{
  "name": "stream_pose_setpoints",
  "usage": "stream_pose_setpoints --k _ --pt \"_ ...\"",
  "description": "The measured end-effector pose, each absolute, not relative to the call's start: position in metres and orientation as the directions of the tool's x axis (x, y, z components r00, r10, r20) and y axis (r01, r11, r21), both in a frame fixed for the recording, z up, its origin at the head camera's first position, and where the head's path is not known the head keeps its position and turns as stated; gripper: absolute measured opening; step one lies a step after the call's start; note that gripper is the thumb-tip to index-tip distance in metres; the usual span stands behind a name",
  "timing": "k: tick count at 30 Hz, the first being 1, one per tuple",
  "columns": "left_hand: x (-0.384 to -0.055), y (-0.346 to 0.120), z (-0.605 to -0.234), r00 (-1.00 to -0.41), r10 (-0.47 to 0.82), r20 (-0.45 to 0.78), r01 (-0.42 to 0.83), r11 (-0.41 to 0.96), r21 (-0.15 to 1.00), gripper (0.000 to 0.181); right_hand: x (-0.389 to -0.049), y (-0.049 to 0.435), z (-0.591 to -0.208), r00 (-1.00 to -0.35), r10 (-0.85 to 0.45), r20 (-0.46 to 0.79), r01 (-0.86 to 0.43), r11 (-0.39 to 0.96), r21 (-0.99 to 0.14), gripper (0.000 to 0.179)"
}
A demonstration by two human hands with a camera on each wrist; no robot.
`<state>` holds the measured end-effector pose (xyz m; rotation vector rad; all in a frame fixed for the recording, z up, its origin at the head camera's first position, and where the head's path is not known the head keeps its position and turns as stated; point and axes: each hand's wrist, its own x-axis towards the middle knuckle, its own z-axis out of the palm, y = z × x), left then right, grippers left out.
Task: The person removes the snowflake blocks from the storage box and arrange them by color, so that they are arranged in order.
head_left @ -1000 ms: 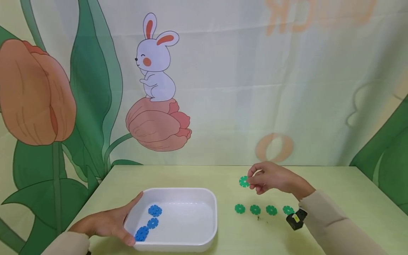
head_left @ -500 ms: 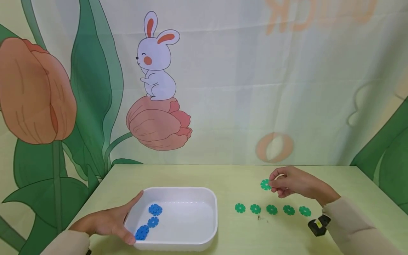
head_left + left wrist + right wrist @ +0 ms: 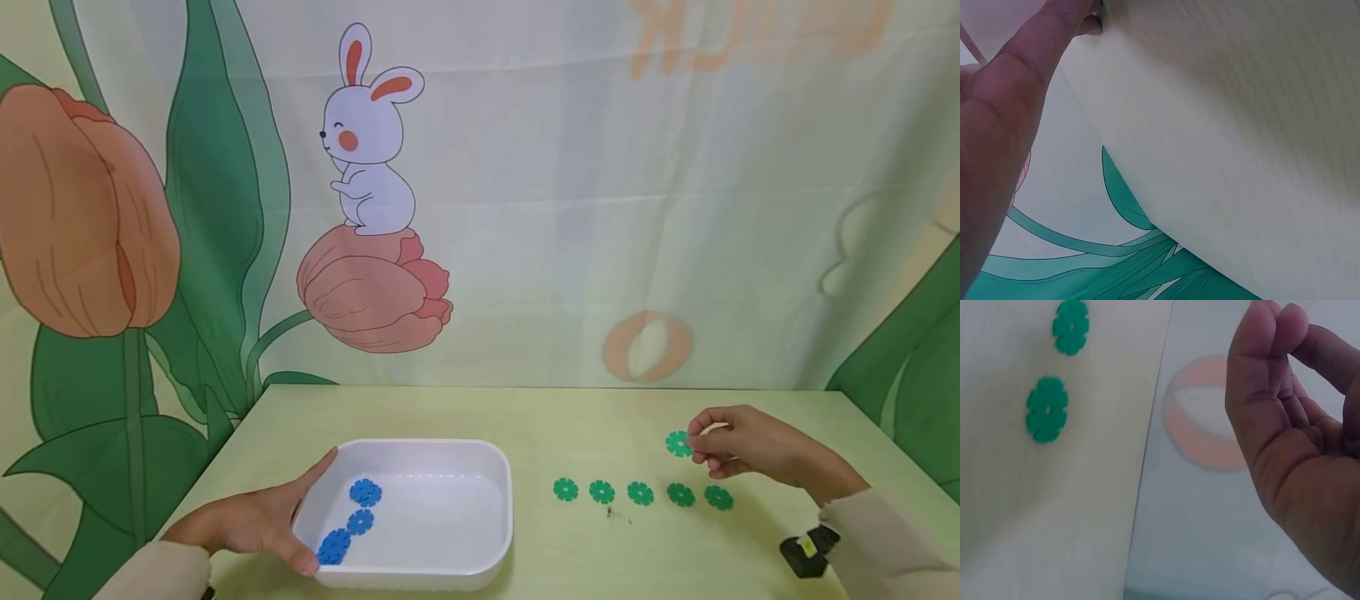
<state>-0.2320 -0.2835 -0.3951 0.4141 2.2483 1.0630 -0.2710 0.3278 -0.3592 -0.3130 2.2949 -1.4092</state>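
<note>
In the head view, my right hand (image 3: 753, 443) pinches a green notched plastic building disc (image 3: 678, 444) between thumb and fingertips, above and behind a row of discs. The right wrist view shows my right hand (image 3: 1297, 431) with thumb and finger pressed together; the disc is hidden there. Several like green discs (image 3: 640, 493) lie spaced out on the table in that row, the rightmost (image 3: 718, 498) nearest below the hand. My left hand (image 3: 251, 521) grips the left end of a white tub (image 3: 420, 579), spanning its corners. Several blue notched discs (image 3: 360, 522) lie inside along its left side.
The pale table (image 3: 540, 433) ends at the back against a printed cloth (image 3: 525, 208) with a rabbit and tulips. Small dark specks (image 3: 610, 512) mark the tabletop just in front of the green row.
My right hand has moved rightward and slightly nearer with the green disc, from behind the row's left end to above its right part. My left hand and the tub stay put.
</note>
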Motion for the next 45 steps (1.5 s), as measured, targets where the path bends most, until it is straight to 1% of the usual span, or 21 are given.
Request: stream_pose_setpoints --k 6,13,21,30,40,45 --pt "-0.232 -0.284 -0.395 -0.766 0.507 -0.396 0.012 0.626 0.780 0.135 -0.269 0.347 -0.368 -0.888 -0.374 -0.268 0.071 0.465 -0.882 0.024" --pt "-0.231 -0.282 -0.393 -0.764 0.499 -0.408 -0.007 0.627 0.779 0.134 -0.267 0.372 -0.374 -0.893 -0.329 -0.308 0.121 0.483 -0.867 0.020" --pt "-0.230 -0.282 -0.392 -0.770 0.476 -0.424 -0.020 0.647 0.762 0.134 -0.264 0.399 -0.392 -0.880 -0.305 -0.365 0.193 0.473 -0.860 0.017" --pt "-0.230 -0.281 -0.392 -0.778 0.461 -0.427 -0.031 0.651 0.759 0.133 -0.260 0.406 -0.404 -0.885 -0.212 -0.414 0.259 0.514 -0.818 0.013" --pt "-0.230 -0.282 -0.393 -0.767 0.486 -0.418 -0.011 0.641 0.768 0.133 -0.260 0.413 -0.416 -0.876 -0.180 -0.446 0.313 0.491 -0.813 0.011" --pt "-0.230 -0.282 -0.394 -0.768 0.490 -0.412 -0.006 0.638 0.770 0.133 -0.259 0.417 -0.421 -0.874 -0.208 -0.439 0.301 0.478 -0.825 0.010"
